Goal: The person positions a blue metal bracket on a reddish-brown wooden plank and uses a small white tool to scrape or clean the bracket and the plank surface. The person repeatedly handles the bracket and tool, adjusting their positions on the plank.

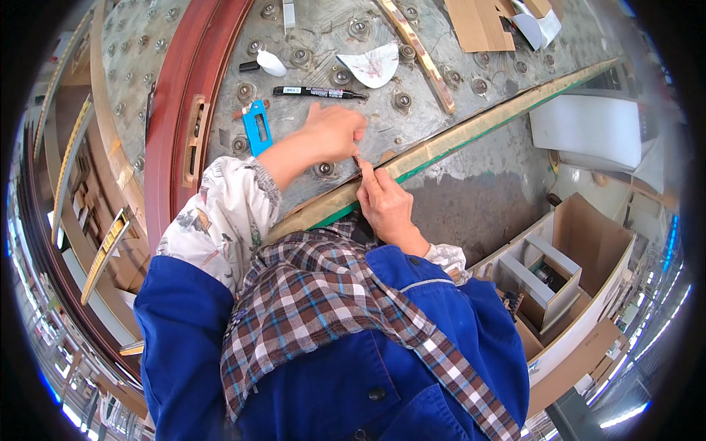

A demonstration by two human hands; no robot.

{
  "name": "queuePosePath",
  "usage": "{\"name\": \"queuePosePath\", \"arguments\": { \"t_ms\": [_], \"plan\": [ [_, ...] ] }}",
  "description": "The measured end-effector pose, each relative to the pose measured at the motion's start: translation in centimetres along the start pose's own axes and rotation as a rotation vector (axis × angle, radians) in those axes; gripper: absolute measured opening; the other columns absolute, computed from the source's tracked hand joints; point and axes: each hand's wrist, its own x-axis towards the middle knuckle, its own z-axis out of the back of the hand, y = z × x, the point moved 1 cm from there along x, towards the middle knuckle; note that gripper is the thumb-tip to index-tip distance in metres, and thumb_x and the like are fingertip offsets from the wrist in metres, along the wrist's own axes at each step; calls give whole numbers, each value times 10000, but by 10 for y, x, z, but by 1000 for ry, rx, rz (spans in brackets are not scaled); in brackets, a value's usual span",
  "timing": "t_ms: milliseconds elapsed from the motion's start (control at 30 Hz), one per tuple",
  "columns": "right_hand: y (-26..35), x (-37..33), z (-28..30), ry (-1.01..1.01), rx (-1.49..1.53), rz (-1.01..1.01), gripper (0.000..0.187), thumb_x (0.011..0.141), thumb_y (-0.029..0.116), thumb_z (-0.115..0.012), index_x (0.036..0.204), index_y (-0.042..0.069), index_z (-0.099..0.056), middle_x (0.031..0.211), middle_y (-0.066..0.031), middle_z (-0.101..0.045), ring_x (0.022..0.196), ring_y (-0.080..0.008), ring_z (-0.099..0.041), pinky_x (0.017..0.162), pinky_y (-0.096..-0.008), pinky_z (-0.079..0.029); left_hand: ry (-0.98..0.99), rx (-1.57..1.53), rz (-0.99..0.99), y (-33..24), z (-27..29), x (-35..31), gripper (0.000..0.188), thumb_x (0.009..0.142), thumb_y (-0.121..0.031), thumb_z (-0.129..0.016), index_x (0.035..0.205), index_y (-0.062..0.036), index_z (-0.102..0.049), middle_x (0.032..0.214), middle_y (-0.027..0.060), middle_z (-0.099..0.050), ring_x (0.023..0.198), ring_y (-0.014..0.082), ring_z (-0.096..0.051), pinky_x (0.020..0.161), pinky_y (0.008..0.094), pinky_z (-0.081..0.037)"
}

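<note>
The fingers of the right hand (387, 206) were closed in a pinch on a small slim piece (358, 162), which rose from their tips toward the left hand (327, 132). The left fingers were curled in at its upper end; their tips were turned away, so I could not tell whether they gripped it too. The piece looked dark reddish-brown, narrow as a sliver and slightly tilted; most of it was covered by the fingers, and its surface was too small to read. It was held just above the near edge of the worktop (415, 128), around the middle of that edge, where a tan padded strip (456, 136) with a green underside ran.

The worktop was grey, scuffed metal studded with round ball rollers. Beyond the left hand, in from the near edge, lay a black marker (318, 92) with a pale label, and near it a white bottle (272, 63) with a black cap. A blue tool (257, 127) with a rectangular opening lay just beside the left forearm. Farther toward the far edge were a stained, white fan-shaped sheet (371, 66), a wooden strip (419, 55) and some cardboard (474, 26). A glossy red-brown frame (173, 110) with a slotted cutout stood to the left.
</note>
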Motion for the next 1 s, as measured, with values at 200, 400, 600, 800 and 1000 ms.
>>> {"name": "queuePosePath", "arguments": {
  "t_ms": [200,400,600,800,1000],
  "plan": [
    [4,6,6,63,0,-23,413,763,47,-661,1169,87,-594,761,-63,-537,564,-262,-590,472,-374,-465,-64,72,-47,2,-4,-1,313,693,-240,-796,909,-120,-603,858,30,-614,970,254,-534,842,429,-307],
    [10,15,14,169,-4,-45,377,787,71,-646,1158,60,-585,769,-90,-562,567,-295,-605,471,-395,-468,-230,146,20,1,-4,-14,506,646,-312,-828,1066,-105,-636,1118,132,-498,1123,297,-408,873,463,-296],
    [16,14,12,203,-53,-85,365,799,89,-628,1157,43,-578,785,-111,-590,591,-331,-618,486,-426,-486,-231,151,23,2,-7,-14,553,649,-318,-827,1100,-74,-618,1145,123,-478,1136,293,-398,878,476,-291],
    [16,11,9,210,-63,-100,372,799,88,-626,1165,43,-576,806,-119,-604,590,-340,-620,490,-433,-495,-215,117,52,4,-8,-15,553,656,-312,-823,1112,-79,-613,1164,122,-458,1155,293,-387,891,498,-286],
    [14,4,7,183,-75,-84,392,793,85,-638,1177,45,-568,803,-120,-600,573,-333,-618,470,-427,-488,-155,118,70,-1,-4,-15,574,659,-311,-823,1135,-82,-600,1186,123,-439,1174,294,-375,893,510,-284]
  ]
}}
